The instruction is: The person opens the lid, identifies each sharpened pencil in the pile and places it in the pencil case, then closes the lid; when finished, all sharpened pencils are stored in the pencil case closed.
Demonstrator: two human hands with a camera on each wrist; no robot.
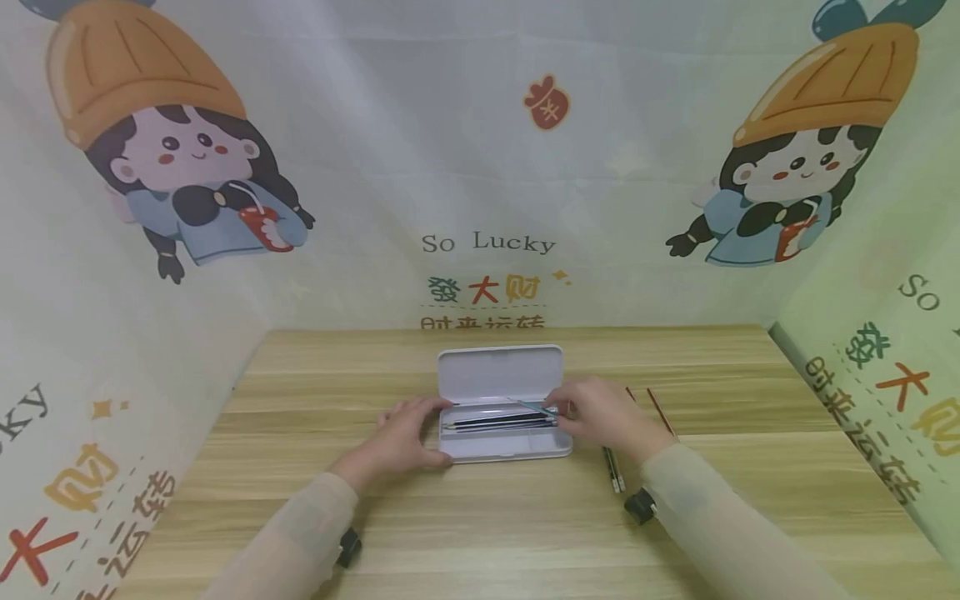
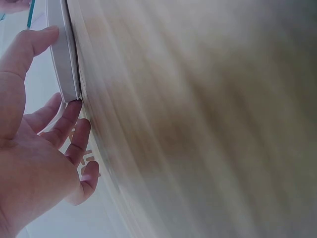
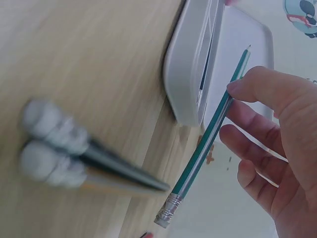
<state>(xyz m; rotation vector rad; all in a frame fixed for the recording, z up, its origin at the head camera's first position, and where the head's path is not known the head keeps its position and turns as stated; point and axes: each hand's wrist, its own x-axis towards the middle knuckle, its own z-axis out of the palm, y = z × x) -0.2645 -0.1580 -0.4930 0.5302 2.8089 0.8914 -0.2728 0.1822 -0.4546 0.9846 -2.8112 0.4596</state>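
Observation:
A white pencil case [image 1: 504, 456] lies on the table with its lid [image 1: 498, 372] raised at the back. Several dark pencils [image 1: 495, 422] lie lengthwise inside it. At the case's left end, my left hand [image 1: 401, 435] grips it, thumb at the front corner and fingers round the end; the left wrist view shows fingertips right at the edge of the case [image 2: 62, 54]. My right hand [image 1: 600, 414] pinches a green pencil [image 3: 208, 134] between thumb and index finger over the case's right end. The pencil slants, its eraser end outside the case and its sharpened tip pointing toward the lid.
Right of the case, two pencils with white erasers [image 1: 613, 473] lie side by side, partly hidden by my right hand. A red pencil [image 1: 662, 410] lies further right. Printed cloth [image 1: 487, 167] walls off the back and both sides of the wooden table [image 1: 495, 533].

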